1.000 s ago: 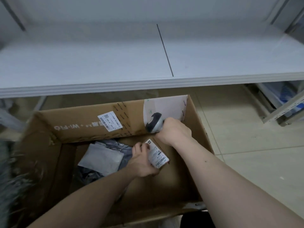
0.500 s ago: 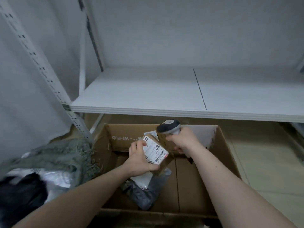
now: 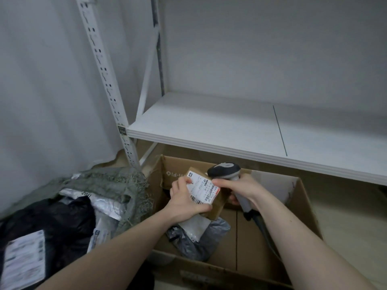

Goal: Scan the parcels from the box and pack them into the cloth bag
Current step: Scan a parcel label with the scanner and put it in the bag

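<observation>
My left hand (image 3: 184, 200) grips a small brown parcel (image 3: 216, 208) with a white shipping label (image 3: 202, 188), held above the open cardboard box (image 3: 301, 208). My right hand (image 3: 240, 190) holds a grey handheld scanner (image 3: 225, 171), and its thumb touches the label's right edge. Inside the box lies a grey plastic mailer (image 3: 201, 239). To the left sits the green cloth bag (image 3: 117, 181), open, with a black parcel (image 3: 48, 222) and a silver one (image 3: 104, 203) in it.
A white metal shelf (image 3: 219, 126) juts out just above the box's far side. Its perforated upright post (image 3: 109, 80) stands between bag and box. A white wall lies to the left, and tiled floor shows at the lower right.
My left hand has lifted the small parcel up out of the box. My right hand with the scanner rose alongside it and now touches the label. The view swung left, showing the bag.
</observation>
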